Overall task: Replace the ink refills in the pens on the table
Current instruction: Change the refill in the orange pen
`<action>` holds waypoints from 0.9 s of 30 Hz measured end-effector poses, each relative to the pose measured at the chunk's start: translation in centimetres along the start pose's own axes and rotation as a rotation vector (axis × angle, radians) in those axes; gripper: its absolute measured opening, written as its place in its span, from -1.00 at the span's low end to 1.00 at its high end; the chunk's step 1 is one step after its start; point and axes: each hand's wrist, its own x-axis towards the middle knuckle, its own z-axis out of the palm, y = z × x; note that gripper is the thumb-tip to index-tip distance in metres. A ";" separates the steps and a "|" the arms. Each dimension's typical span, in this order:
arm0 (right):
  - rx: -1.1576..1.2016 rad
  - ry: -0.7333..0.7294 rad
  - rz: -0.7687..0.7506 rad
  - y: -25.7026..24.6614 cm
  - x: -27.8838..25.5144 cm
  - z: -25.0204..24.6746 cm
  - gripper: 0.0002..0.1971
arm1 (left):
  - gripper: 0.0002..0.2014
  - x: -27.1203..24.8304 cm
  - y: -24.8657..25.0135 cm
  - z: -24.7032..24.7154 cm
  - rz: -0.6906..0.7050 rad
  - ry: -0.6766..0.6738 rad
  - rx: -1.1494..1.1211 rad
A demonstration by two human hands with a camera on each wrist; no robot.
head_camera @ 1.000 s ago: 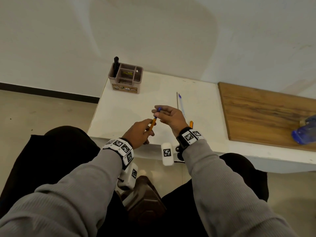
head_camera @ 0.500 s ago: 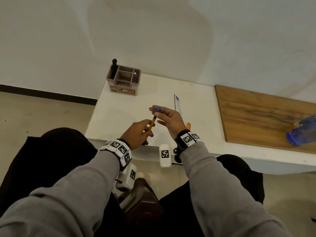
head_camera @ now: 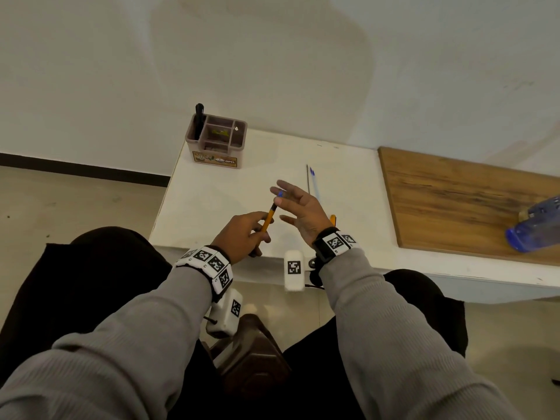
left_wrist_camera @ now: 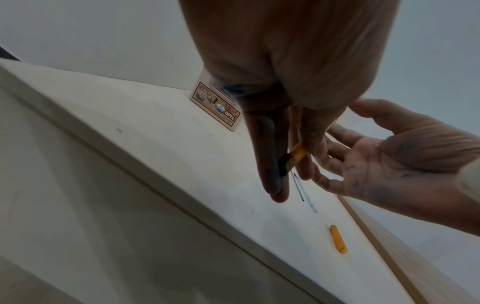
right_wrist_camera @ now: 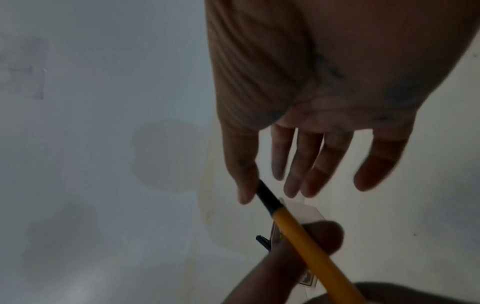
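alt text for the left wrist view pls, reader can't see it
From above the wrist, the left hand pinches an orange pen barrel by its black end over a white table, beside the open, ink-smudged right hand. Two thin refills and an orange pen cap lie on the table; a labelled organiser box stands behind.

Right hand fingers spread; thumb touching black tip of orange pen.

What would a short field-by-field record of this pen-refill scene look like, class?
left hand: grips the orange pen
right hand: fingers spread, thumb by the pen's black tip; a small blue bit at the fingers
on the white table: two thin refills, an orange cap
far left corner: desk organiser
right side: wooden board, blue bottle
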 end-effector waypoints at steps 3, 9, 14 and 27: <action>-0.079 -0.010 -0.001 -0.4 -0.3 -0.1 -0.82 | -0.69 0.1 -0.1 -0.1 -0.005 -0.008 0.010; -0.115 -0.017 0.030 -0.1 -0.2 0.0 -0.88 | -0.68 0.2 -0.2 0.4 -0.027 -0.023 0.011; -0.180 0.133 0.044 0.3 0.2 -0.1 -0.81 | -0.66 0.2 -0.3 0.7 -0.057 -0.011 0.040; -0.545 0.654 0.146 6.9 1.4 -9.7 -0.27 | -0.54 -0.2 -1.3 0.4 -0.171 -0.086 0.080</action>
